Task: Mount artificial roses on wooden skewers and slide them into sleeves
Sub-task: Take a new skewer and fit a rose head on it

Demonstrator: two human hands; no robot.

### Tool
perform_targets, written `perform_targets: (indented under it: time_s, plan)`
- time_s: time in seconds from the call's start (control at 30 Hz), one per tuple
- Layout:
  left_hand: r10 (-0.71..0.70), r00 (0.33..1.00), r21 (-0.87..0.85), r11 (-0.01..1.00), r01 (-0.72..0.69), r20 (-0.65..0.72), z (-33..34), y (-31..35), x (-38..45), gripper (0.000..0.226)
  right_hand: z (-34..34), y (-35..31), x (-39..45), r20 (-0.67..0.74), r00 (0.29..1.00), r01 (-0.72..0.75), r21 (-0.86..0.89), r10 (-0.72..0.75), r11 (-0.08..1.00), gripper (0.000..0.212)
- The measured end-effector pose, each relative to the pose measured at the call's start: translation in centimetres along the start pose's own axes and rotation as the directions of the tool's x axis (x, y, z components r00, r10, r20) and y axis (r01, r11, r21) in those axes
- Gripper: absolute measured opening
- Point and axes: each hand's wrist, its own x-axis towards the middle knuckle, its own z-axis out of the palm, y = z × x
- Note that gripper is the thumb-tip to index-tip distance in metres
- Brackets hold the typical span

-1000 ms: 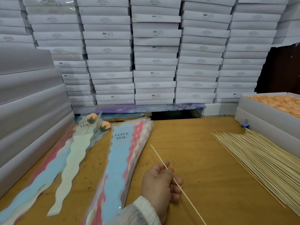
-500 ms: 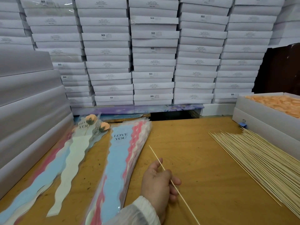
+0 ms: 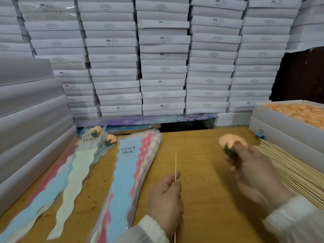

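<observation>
Head view of a wooden worktable (image 3: 201, 172). The right hand (image 3: 252, 171) and the peach artificial rose (image 3: 231, 142) it carries are motion-blurred, so the exact lie of the fingers is hard to make out; both forearms, in pale sleeves, are cut off by the lower edge. The left hand (image 3: 165, 199) is curled round a single wooden skewer (image 3: 175, 165), held near-upright with its point toward the far side of the table; the lower end passes behind the hand and shows again at the bottom edge. The right hand, raised well apart from the left, grips the rose by its green base, bloom uppermost. Behind it lies a loose spread of skewers (image 3: 289, 172), partly hidden by the hand and running out of view at right. An open white box of peach roses (image 3: 298, 111) is cropped at the right edge. At left lie a stack of sleeves (image 3: 129, 165), the top one blue and printed "LOVE YOU", and two finished sleeved roses (image 3: 98, 137). Stacked white boxes (image 3: 163, 55) fill the background; several read "SGS", the smaller print being illegible.
</observation>
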Motion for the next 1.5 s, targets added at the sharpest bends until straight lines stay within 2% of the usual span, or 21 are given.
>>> perform_targets:
  time_s: [0.13,0.27,0.4,0.57,0.7,1.5]
  plan:
    - [0.087,0.995,0.039,0.995,-0.089,0.043,0.4,-0.3,-0.6,0.025,1.8,3.0,-0.3,0.086,0.983,-0.166,0.062,0.161,0.984,0.017]
    - [-0.053,0.996,-0.034,0.998,0.056,0.067,0.8,-0.5,-0.8,0.023,2.2,4.6,0.5,0.184,0.933,-0.346,0.232,0.308,0.909,0.018]
    - [-0.157,0.981,-0.153,0.973,0.173,0.110,1.2,-0.4,-1.0,0.020,1.9,5.3,0.8,0.260,0.884,-0.456,0.290,0.389,0.841,0.019]
    - [-0.237,0.956,-0.259,0.925,0.277,0.175,1.3,-0.3,-1.3,0.024,2.3,5.7,0.6,0.328,0.867,-0.472,0.301,0.375,0.828,0.018]
    - [-0.257,0.945,-0.284,0.908,0.308,0.201,1.3,-0.3,-1.4,0.030,2.5,5.6,0.4,0.335,0.874,-0.455,0.314,0.352,0.833,0.017]
    - [-0.214,0.946,-0.307,0.908,0.284,0.243,1.7,-1.3,-1.2,0.028,2.8,5.2,0.1,0.343,0.882,-0.423,0.280,0.322,0.862,0.021]
